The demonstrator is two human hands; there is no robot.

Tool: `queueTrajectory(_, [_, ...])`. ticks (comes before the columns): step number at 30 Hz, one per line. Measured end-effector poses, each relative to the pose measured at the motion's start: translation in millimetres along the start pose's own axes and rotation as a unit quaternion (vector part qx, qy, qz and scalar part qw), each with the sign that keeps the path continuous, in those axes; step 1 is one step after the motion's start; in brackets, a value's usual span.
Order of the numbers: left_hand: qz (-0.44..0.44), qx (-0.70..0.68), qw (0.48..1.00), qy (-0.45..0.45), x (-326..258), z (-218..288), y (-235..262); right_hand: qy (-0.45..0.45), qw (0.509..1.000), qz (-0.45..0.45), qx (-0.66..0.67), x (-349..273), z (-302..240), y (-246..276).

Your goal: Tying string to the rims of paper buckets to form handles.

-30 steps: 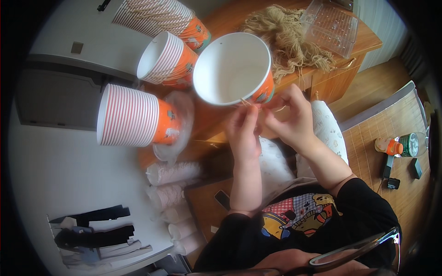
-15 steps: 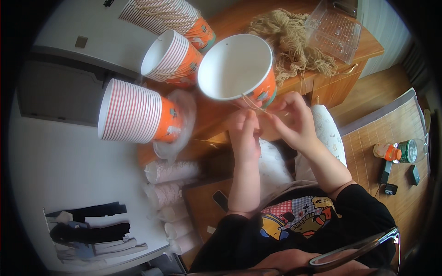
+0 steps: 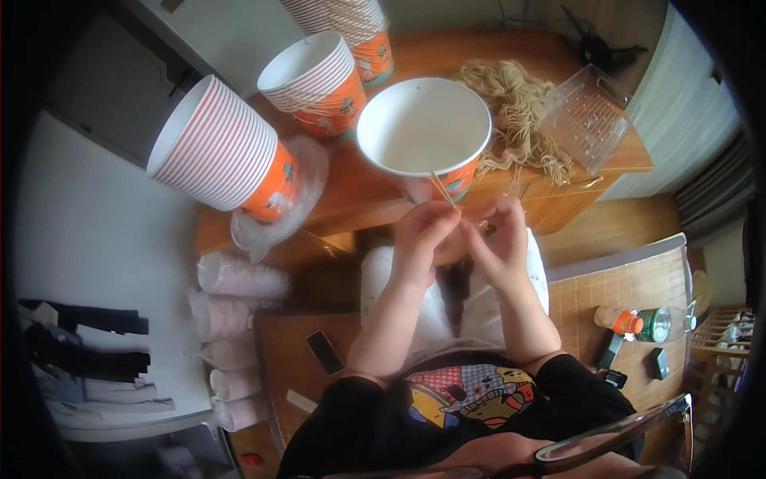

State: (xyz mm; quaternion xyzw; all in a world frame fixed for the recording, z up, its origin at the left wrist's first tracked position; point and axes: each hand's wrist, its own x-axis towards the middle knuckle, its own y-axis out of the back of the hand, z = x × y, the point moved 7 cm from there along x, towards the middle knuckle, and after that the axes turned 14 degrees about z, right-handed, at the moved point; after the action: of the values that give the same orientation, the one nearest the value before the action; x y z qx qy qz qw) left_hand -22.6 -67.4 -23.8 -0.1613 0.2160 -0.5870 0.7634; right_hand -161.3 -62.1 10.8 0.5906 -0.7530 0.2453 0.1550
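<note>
A large orange paper bucket [image 3: 459, 184] with a white inside stands at the table's near edge, its mouth tilted toward me. From a spot near its rim a thin beige cord [image 3: 441, 189] runs down to my fingertips. My left hand [image 3: 424, 239] is closed, thumb and forefinger pinching the cord just below the rim. Beside it my right hand [image 3: 499, 239] is also closed in a pinch, its fingertips meeting the left ones at the cord's end. A tangled bundle of beige cords [image 3: 519, 120] lies on the table right of the bucket.
Nested stacks of buckets stand on the left: a tall one [image 3: 215, 148] in clear plastic, another [image 3: 315, 84] with cords attached, and one farther back [image 3: 351, 24]. A clear plastic tray [image 3: 586, 120] sits at the table's right. Wrapped rolls [image 3: 239, 279] lie below left; a phone [image 3: 324, 352] is beside me.
The view has turned and shifted, so the whole scene sits differently. Both hands are still at the cord, and the bucket's mouth appears at a slightly different angle.
</note>
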Motion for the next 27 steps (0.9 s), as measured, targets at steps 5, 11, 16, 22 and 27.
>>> queueTrajectory(5, [0.037,0.009,0.998,0.041,-1.7,-0.7,-7.5,0.005,1.0,-0.009,0.024,0.4,-1.8,3.1])
queueTrajectory(11, [0.028,-0.094,0.991,0.093,-5.3,8.6,-24.3,0.048,0.999,-0.024,0.004,0.8,-9.0,6.4])
queueTrajectory(16, [0.059,-0.164,0.977,0.126,-0.4,13.8,-26.3,0.183,0.979,-0.08,-0.025,-2.8,-17.9,8.8])
queueTrajectory(22, [0.066,-0.17,0.971,0.158,0.7,13.3,-27.0,0.259,0.958,-0.122,-0.021,-2.7,-30.7,6.5])
queueTrajectory(27, [0.042,-0.17,0.971,0.161,-0.1,11.7,-25.4,0.235,0.965,-0.117,-0.023,-5.5,-23.2,10.2])
